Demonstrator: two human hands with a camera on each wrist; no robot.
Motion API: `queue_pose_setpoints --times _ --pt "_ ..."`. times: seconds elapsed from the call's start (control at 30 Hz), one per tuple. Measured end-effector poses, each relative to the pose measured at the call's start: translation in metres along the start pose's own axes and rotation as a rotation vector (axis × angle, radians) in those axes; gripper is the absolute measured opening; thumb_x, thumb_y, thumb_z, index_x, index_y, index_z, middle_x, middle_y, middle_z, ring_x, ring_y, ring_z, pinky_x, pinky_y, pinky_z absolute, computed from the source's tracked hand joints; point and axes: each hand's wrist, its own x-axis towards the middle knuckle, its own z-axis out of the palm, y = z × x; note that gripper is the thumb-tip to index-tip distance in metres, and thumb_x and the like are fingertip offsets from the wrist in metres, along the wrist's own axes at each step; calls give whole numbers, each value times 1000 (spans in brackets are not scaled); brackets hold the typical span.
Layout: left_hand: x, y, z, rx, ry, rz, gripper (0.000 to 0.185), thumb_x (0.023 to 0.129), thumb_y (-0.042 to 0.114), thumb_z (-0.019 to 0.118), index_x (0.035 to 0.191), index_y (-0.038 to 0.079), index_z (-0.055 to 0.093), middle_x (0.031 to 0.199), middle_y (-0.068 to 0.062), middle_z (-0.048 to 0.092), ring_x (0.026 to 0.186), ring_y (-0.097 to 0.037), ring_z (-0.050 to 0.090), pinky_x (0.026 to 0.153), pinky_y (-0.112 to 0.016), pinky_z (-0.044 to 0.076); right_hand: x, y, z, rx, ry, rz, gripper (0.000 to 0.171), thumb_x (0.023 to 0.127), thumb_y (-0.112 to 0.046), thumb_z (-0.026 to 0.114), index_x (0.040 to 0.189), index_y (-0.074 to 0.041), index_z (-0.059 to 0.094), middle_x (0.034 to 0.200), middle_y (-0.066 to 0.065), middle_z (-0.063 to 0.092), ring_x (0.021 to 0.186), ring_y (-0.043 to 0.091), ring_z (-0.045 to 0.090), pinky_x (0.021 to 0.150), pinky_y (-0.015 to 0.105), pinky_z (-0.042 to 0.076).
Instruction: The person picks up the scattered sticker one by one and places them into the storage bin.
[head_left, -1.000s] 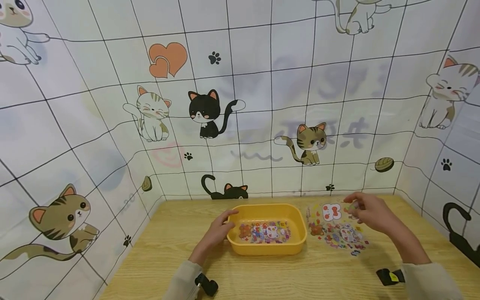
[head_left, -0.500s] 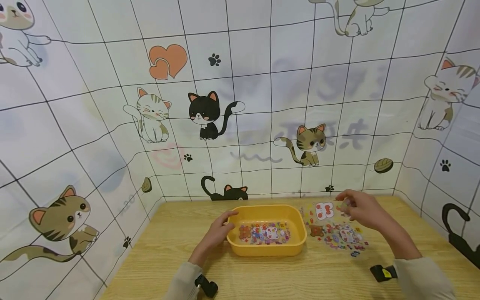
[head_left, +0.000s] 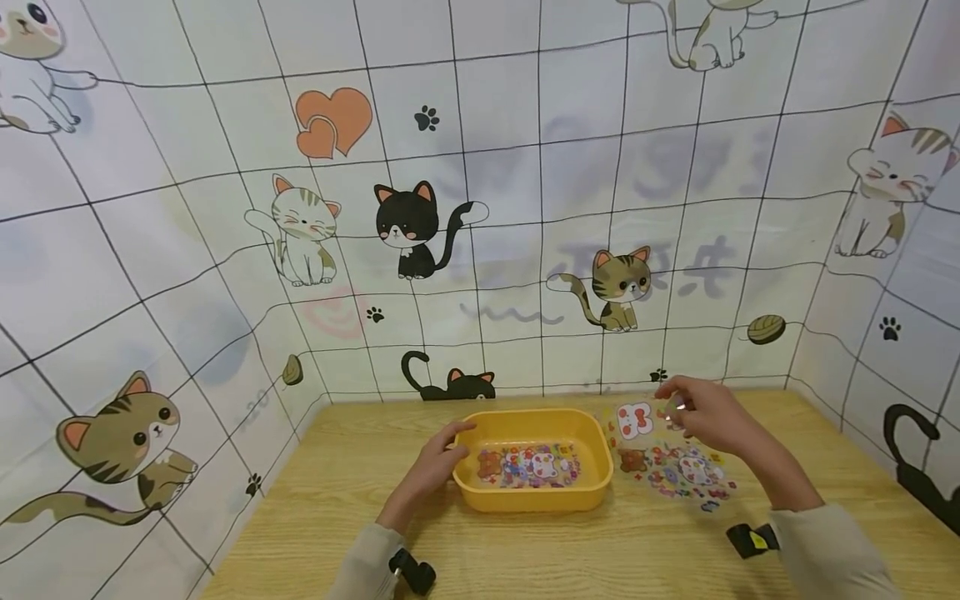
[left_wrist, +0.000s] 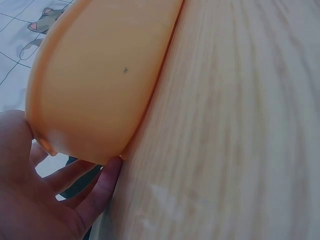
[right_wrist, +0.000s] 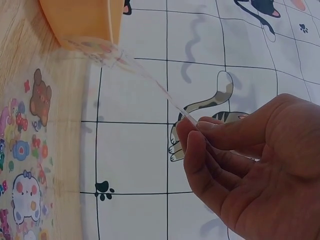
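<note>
Leftward and a little upward is where the right hand has drifted since a second ago, carrying the lifted corner of the clear plastic sticker sheet printed with small bears and bows closer to the yellow rectangular plastic tray. Thumb and forefinger pinch that sheet's edge, and in the right wrist view the transparent film stretches taut from the fingertips toward the tray's corner. Under that hand, on its near side, a second sticker sheet of the same kind lies flat on the light wooden table.

By contrast the left hand has stayed put: its fingers curl round the tray's left rim, gripping it, with the fingertips tucked against the tray's rounded outer wall where it meets the tabletop. Inside the tray, just right of that hand, a third sticker sheet covers the bottom.
</note>
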Motion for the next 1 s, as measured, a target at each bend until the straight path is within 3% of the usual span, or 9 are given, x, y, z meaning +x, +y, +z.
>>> queue_pose_setpoints --times 0.3,1.0 --pt "1 0 -2 2 14 -1 43 102 16 54 145 17 59 164 -17 40 151 -46 35 117 -61 38 7 -9 -1 -6 -17 -1 31 94 5 55 124 7 62 87 8 69 70 17 60 56 27 51" --pt "3 -3 -1 15 2 18 45 101 14 54 145 15 58 163 -19 40 151 -48 35 115 -61 41 22 -44 -15 -86 -38 -112 25 98 -1 62 121 6 63 85 7 68 68 12 61 58 27 53"
